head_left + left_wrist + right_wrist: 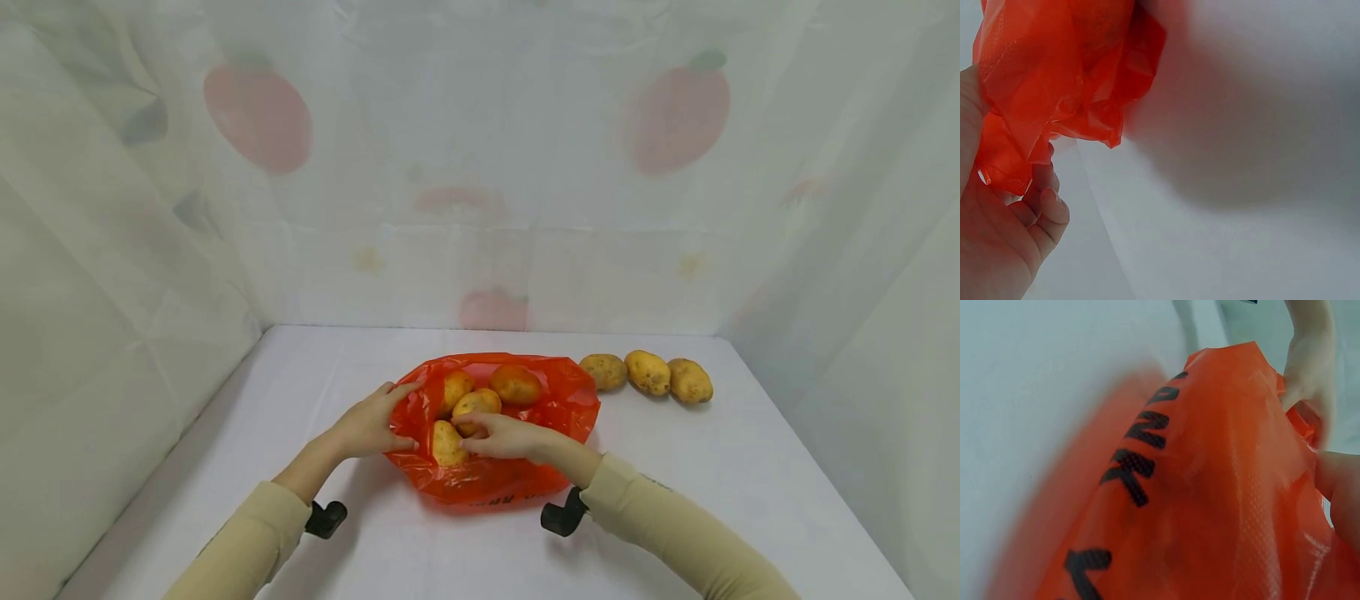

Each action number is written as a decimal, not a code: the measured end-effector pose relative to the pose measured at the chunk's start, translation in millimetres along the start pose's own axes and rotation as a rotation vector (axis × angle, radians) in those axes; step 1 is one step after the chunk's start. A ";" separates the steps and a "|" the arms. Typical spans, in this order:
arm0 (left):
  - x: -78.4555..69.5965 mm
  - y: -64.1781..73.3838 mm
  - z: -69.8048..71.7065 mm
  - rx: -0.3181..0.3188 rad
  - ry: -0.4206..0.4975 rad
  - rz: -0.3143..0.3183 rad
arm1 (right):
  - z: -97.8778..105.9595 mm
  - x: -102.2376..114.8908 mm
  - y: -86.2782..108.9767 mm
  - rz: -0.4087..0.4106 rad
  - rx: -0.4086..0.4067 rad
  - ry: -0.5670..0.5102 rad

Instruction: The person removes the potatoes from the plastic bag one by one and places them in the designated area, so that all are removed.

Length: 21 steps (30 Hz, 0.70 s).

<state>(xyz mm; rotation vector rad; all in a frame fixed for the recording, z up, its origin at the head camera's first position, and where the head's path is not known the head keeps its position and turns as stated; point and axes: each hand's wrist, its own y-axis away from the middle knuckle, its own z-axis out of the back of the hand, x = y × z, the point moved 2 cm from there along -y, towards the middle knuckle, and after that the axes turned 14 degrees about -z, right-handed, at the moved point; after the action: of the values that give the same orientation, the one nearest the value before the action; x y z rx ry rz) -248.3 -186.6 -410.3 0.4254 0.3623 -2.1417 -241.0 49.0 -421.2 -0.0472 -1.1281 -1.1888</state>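
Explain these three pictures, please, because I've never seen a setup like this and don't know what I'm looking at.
There's no machine working here, just a person's two bare hands. The wide picture comes from a camera worn on the head; the two close ones come from cameras worn on the left and right wrists.

On the white table sits an open red plastic bag with four potatoes visible inside. Three more potatoes lie to its right. The left hand grips the bag's left edge. The right hand reaches into the opening, fingers at the front potato; I can't tell whether it's gripped.
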 end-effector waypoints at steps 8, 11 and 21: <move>-0.5 -0.2 -2.6 -0.009 -0.007 -0.011 | -6.8 1.4 -7.6 0.022 0.012 0.025; -0.7 -0.4 -3.5 -0.009 -0.010 -0.006 | -9.4 2.8 -9.7 0.040 0.009 0.041; -2.2 -0.9 -5.5 -0.004 -0.018 -0.006 | -15.4 6.9 -13.4 0.024 -0.037 0.076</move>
<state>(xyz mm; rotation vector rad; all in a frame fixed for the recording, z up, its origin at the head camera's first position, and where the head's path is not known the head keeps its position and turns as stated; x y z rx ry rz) -246.9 -182.3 -414.2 0.4028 0.3581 -2.1490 -241.2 29.7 -430.7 -0.0431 -1.0363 -1.1800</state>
